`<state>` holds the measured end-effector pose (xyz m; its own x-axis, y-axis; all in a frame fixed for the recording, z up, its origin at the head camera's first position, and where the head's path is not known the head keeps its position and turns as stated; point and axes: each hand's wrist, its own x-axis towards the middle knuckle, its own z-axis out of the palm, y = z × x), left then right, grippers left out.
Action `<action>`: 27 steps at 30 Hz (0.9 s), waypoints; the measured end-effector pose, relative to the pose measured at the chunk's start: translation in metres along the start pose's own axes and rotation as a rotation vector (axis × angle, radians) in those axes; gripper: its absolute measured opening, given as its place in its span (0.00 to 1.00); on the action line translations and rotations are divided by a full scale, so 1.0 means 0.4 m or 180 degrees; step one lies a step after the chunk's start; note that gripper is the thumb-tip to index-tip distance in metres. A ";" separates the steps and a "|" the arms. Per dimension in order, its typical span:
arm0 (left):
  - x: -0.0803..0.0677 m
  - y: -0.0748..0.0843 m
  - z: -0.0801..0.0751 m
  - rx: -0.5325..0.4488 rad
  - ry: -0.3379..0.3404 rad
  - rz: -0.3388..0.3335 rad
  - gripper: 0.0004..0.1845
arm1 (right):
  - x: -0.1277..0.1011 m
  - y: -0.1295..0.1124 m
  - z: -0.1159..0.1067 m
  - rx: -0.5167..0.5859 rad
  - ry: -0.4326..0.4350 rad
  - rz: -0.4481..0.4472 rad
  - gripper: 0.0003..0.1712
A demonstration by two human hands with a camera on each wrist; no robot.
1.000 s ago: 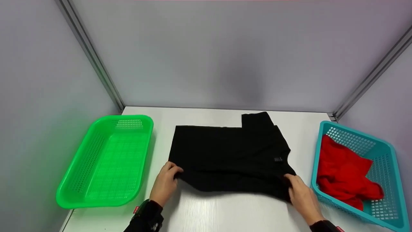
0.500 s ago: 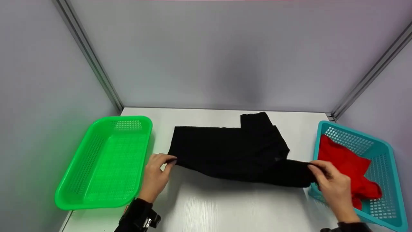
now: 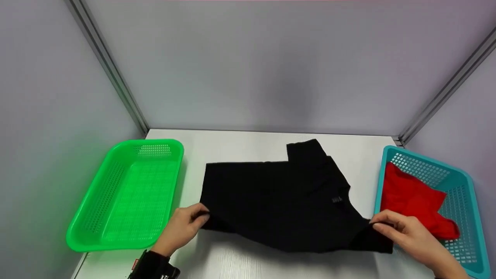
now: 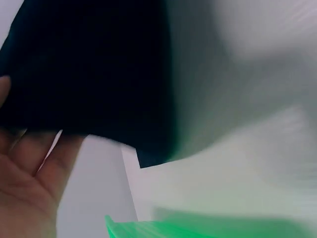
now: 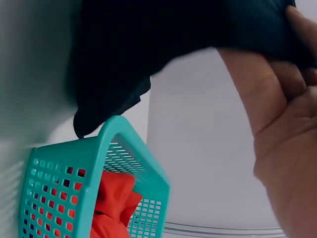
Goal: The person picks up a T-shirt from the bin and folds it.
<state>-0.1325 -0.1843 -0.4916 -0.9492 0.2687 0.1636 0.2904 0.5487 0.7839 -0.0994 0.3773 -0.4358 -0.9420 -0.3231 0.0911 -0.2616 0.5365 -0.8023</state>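
Note:
A black garment [image 3: 283,197] lies spread on the white table [image 3: 240,143], one part sticking out toward the back. My left hand [image 3: 186,226] pinches its near left corner; the left wrist view shows the black cloth [image 4: 84,69] held over my fingers [image 4: 29,163]. My right hand [image 3: 403,230] pinches the near right corner, just in front of the teal basket. In the right wrist view my hand [image 5: 277,124] grips the black cloth [image 5: 158,44] above the basket rim.
A green basket [image 3: 128,193] with nothing in it stands at the table's left. At the right a teal basket [image 3: 461,232] holds a crumpled red garment [image 3: 414,197]. Grey walls close in the back and both sides. The teal basket [image 5: 99,183] shows in the right wrist view too.
Both hands pulled the garment's near edge apart and then toward me. The cloth now lies wider and closer to the front edge. The right hand moved out toward the teal basket.

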 end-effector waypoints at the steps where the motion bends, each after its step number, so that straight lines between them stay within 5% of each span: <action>1: 0.000 -0.001 0.001 0.0012 -0.0070 -0.0090 0.03 | 0.003 0.003 0.001 -0.0019 -0.0031 0.0068 0.07; 4: 0.005 -0.005 0.012 0.0134 -0.0086 -0.0367 0.03 | 0.021 0.011 0.010 -0.0329 0.0088 0.0213 0.05; 9: 0.022 -0.014 0.044 0.0526 0.0300 -0.0516 0.03 | 0.084 0.027 0.042 -0.1211 0.0784 0.0178 0.04; 13: 0.041 -0.026 0.066 0.0823 0.0538 -0.0536 0.05 | 0.139 0.047 0.073 -0.1615 0.1270 -0.0163 0.06; 18: 0.064 -0.048 0.087 0.1087 0.0433 -0.0934 0.07 | 0.194 0.073 0.111 -0.1984 0.1733 -0.0620 0.10; 22: 0.073 -0.067 0.105 0.1283 0.0420 -0.1032 0.06 | 0.220 0.088 0.136 -0.2193 0.1815 -0.0606 0.08; 27: 0.072 -0.089 0.131 0.1619 0.0554 -0.0894 0.05 | 0.233 0.103 0.163 -0.2251 0.1650 -0.0295 0.03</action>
<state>-0.1637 -0.1549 -0.5463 -0.9913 -0.0512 0.1210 0.0065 0.9010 0.4337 -0.1843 0.3186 -0.4987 -0.8424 -0.0871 0.5318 -0.2490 0.9381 -0.2409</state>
